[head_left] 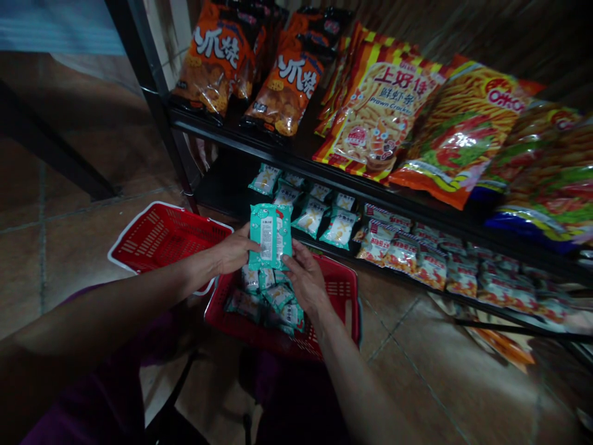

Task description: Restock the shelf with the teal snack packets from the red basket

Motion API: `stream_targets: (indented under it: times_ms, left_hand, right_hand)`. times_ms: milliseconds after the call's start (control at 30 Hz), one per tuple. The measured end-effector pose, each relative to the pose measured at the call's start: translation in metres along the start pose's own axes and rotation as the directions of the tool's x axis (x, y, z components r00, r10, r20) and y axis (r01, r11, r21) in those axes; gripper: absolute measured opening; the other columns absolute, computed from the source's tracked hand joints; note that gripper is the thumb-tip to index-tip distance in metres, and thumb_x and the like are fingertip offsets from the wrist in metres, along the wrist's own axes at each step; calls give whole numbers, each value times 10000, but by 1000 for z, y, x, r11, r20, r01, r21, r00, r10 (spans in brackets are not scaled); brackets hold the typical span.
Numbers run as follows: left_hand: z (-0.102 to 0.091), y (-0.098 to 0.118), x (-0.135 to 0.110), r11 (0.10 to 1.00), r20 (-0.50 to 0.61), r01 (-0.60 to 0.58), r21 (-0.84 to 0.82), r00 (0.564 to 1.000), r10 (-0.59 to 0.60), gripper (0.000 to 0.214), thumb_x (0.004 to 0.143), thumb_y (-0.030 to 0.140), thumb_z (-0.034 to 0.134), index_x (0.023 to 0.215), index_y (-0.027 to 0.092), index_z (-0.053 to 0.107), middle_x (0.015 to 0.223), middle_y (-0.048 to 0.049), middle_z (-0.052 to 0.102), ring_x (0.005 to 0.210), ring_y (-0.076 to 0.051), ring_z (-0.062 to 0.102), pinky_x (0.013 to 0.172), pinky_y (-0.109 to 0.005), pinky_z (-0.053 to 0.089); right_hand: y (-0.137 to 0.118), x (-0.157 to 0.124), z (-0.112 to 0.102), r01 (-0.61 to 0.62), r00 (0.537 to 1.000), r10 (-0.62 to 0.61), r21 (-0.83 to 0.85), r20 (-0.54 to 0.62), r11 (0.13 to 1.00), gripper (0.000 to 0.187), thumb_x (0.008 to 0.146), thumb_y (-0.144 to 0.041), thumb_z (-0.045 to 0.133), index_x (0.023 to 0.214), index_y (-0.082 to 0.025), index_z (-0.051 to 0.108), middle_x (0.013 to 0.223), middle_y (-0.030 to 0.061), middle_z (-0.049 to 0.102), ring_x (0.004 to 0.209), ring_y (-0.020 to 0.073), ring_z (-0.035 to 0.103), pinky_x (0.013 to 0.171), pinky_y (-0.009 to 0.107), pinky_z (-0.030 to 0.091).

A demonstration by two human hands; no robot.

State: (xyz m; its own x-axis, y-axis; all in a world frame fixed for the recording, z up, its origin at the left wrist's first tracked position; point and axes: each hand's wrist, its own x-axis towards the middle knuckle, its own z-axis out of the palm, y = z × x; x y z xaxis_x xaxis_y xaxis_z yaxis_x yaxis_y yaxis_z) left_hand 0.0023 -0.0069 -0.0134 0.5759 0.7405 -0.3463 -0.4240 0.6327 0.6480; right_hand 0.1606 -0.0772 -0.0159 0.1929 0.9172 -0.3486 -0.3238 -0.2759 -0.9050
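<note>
A teal snack bag (267,238) is held up with its printed back towards me. My left hand (234,250) grips its left edge, fingers partly behind it. At its lower right edge, my right hand (306,272) is closed on the same bag. Just below lies a red basket (336,278) with several teal snack bags (278,296) inside. More teal bags (340,227) stand in rows on the low shelf, behind and to the right of the held one.
Another red basket (162,238) with a white rim stands on the left. The black shelf (278,151) above carries orange chip bags (287,86), prawn cracker bags (377,111) and other large bags. Small white-and-orange packets (403,250) line the lower shelf. A dark metal leg (60,136) rises at left.
</note>
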Motion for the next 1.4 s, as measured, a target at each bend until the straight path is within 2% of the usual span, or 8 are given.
stream_targets:
  times_ms: [333,633,867,1033,1233,1400]
  left_hand:
    - [0,1,-1,998,13,50,27,999,-50,486,563,-10,658,1015,155,590,885,-57,688,755,-194,651,791,-394,507]
    - [-1,2,0,1000,29,24,-4,999,-23,457,559,-4,657,990,145,613,900,-71,699,814,-207,656,797,-366,504]
    - [-1,2,-1,1000,-4,2,14,1000,-2,443,559,11,664,980,140,616,898,-91,702,864,-260,665,771,-381,507]
    - [1,2,-1,1000,1,2,-3,1000,-2,450,556,11,662,983,142,610,911,-93,702,868,-265,664,765,-384,507]
    - [2,5,0,1000,-77,12,-20,997,-14,446,606,25,650,1031,153,610,875,-67,704,708,-184,649,744,-355,511]
    - [3,5,0,999,-114,-3,-54,993,-3,374,656,65,656,1014,162,611,860,-68,706,735,-192,660,751,-355,518]
  right_hand:
    - [-1,0,0,27,999,-28,7,18,1000,457,620,-309,780,1056,-278,646,988,-4,697,860,191,623,777,346,504]
    - [-4,-2,2,-23,1000,23,-10,-5,1000,460,586,-317,799,1024,-280,663,1079,-14,672,859,163,609,704,284,508]
    - [-4,-5,7,-59,998,59,5,31,998,456,587,-304,805,1018,-271,662,927,-35,681,710,115,584,691,274,514]
    - [-1,-3,6,-42,998,41,6,38,999,439,593,-286,799,1010,-261,663,906,-35,680,682,107,573,671,264,509]
    - [-2,-4,5,-15,999,15,-9,43,1000,435,616,-264,777,1036,-267,661,877,-45,677,689,102,569,668,244,497]
    - [1,-3,2,-9,999,11,-56,40,998,467,633,-274,751,1087,-274,640,871,-38,684,708,133,586,688,285,502]
